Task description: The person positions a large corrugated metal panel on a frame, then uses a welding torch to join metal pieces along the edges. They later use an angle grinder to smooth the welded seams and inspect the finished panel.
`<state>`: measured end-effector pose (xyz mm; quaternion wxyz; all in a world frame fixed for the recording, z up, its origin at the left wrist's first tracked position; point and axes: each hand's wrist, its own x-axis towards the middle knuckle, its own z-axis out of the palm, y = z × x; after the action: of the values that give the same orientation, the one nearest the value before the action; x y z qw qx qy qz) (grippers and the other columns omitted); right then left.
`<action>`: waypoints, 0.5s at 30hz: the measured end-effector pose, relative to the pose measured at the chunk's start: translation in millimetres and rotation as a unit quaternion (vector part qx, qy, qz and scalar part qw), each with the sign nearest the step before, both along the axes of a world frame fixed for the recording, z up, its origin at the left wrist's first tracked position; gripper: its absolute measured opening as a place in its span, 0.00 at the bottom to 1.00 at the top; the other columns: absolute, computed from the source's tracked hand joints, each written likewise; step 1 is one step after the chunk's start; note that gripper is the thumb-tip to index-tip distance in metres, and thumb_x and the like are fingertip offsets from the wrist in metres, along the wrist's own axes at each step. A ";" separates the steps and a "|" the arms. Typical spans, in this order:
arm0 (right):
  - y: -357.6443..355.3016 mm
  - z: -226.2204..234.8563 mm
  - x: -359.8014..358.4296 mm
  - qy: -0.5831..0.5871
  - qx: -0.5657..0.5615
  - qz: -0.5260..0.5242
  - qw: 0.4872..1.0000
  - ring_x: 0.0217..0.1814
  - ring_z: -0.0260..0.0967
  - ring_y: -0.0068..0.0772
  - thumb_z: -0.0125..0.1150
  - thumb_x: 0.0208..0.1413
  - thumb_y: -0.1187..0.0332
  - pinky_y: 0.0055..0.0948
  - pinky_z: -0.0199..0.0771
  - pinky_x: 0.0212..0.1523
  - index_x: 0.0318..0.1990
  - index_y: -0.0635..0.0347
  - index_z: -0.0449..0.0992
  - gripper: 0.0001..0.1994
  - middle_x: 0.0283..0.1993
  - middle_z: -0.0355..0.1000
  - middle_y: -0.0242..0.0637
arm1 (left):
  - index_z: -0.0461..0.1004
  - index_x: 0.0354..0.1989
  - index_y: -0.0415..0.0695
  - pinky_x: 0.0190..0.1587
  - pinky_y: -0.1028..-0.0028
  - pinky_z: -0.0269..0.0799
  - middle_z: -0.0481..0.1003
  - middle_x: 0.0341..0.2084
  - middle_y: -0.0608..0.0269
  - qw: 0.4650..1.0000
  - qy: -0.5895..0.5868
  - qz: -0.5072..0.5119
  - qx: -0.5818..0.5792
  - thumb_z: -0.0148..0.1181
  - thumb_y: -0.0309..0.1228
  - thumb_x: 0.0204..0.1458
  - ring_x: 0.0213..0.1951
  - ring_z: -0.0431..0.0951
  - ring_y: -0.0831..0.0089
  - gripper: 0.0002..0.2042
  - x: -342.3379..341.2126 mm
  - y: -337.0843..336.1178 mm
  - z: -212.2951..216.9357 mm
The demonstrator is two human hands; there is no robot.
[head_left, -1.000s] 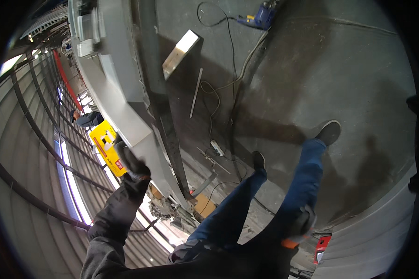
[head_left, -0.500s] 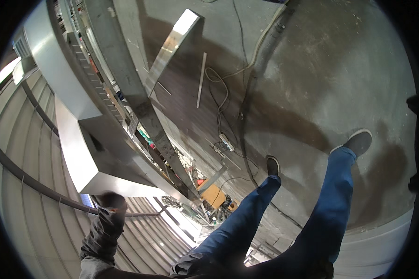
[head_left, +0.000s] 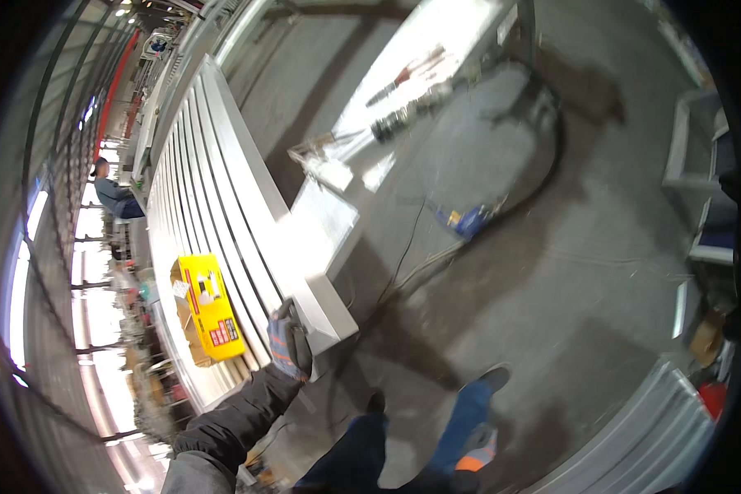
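My left hand (head_left: 288,342), in a grey glove with orange stripes, curls over the near edge of a long white ribbed metal panel (head_left: 222,206) lying on a raised stand. A yellow box (head_left: 209,306) lies on the panel just left of that hand. My right hand (head_left: 477,449), in a grey and orange glove, hangs low beside my blue-trousered legs (head_left: 461,412); its fingers are too blurred to read. My dark shoes (head_left: 496,377) stand on the concrete floor.
A blue tool (head_left: 469,221) with cables and a thick black hose (head_left: 552,156) lie on the floor ahead. Another person (head_left: 111,193) stands at the far left. Corrugated metal (head_left: 659,436) and a red object (head_left: 712,399) sit at lower right, grey frames (head_left: 700,165) at right.
The view has swung sharply, so the panel now runs up the left side. My left hand went from beside the yellow box, dropped low, and now grips the panel's edge.
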<state>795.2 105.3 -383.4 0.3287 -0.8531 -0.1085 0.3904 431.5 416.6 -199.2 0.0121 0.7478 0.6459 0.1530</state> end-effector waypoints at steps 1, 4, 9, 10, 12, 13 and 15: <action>2.6 -4.4 -1.9 -0.007 -0.046 0.066 0.997 0.37 0.73 0.28 0.59 0.63 0.67 0.29 0.75 0.41 0.40 0.63 0.79 0.09 0.33 0.77 0.36 | 0.68 0.34 0.36 0.51 0.51 0.69 0.72 0.52 0.32 1.000 -0.015 0.018 0.006 0.53 0.22 0.55 0.49 0.73 0.40 0.03 -1.0 0.8 -0.5; 6.9 -6.4 0.7 0.075 -0.150 0.074 0.983 0.42 0.77 0.37 0.48 0.67 0.68 0.38 0.77 0.47 0.44 0.53 0.81 0.12 0.40 0.80 0.43 | 0.71 0.41 0.37 0.54 0.49 0.67 0.72 0.53 0.36 1.000 -0.002 0.019 -0.006 0.48 0.28 0.60 0.49 0.74 0.46 0.08 -3.3 3.1 1.7; 23.7 6.2 10.9 0.001 -0.203 0.389 0.898 0.59 0.74 0.56 0.51 0.67 0.64 0.46 0.73 0.59 0.65 0.52 0.71 0.20 0.54 0.77 0.52 | 0.70 0.47 0.38 0.56 0.53 0.68 0.71 0.55 0.39 0.990 -0.090 0.104 -0.032 0.48 0.33 0.63 0.53 0.73 0.48 0.12 -1.0 -1.3 -9.7; 32.9 11.2 11.5 0.002 -0.172 0.372 0.912 0.58 0.74 0.56 0.52 0.66 0.62 0.46 0.73 0.58 0.65 0.52 0.72 0.21 0.54 0.78 0.51 | 0.70 0.49 0.38 0.57 0.53 0.68 0.71 0.55 0.39 0.981 -0.155 0.114 -0.032 0.48 0.34 0.64 0.54 0.72 0.48 0.13 0.0 -3.3 -11.7; 49.0 28.0 10.1 -0.127 -0.050 0.477 0.868 0.54 0.75 0.57 0.53 0.66 0.57 0.46 0.74 0.55 0.61 0.53 0.75 0.20 0.51 0.78 0.51 | 0.69 0.51 0.38 0.58 0.55 0.68 0.70 0.56 0.41 0.975 -0.152 0.153 -0.052 0.47 0.35 0.65 0.55 0.72 0.49 0.14 0.1 -6.6 -14.8; 73.9 29.2 4.8 0.050 -0.119 0.181 0.975 0.53 0.75 0.57 0.54 0.65 0.59 0.44 0.75 0.53 0.57 0.56 0.77 0.18 0.50 0.79 0.50 | 0.69 0.52 0.39 0.58 0.55 0.69 0.70 0.56 0.41 0.969 -0.172 0.165 -0.059 0.47 0.36 0.65 0.56 0.72 0.49 0.15 0.9 -7.1 -16.1; 102.2 59.1 3.9 -0.138 0.012 0.417 0.898 0.47 0.77 0.49 0.56 0.65 0.61 0.40 0.75 0.50 0.54 0.60 0.78 0.17 0.46 0.80 0.45 | 0.68 0.55 0.39 0.59 0.57 0.69 0.69 0.57 0.42 0.954 -0.218 0.193 -0.072 0.47 0.38 0.66 0.57 0.71 0.50 0.17 2.5 -6.7 -18.7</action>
<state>799.1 207.5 -324.3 0.1274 -0.7708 -0.5036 0.3689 434.0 409.9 -217.9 0.1769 0.5548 0.7685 0.2651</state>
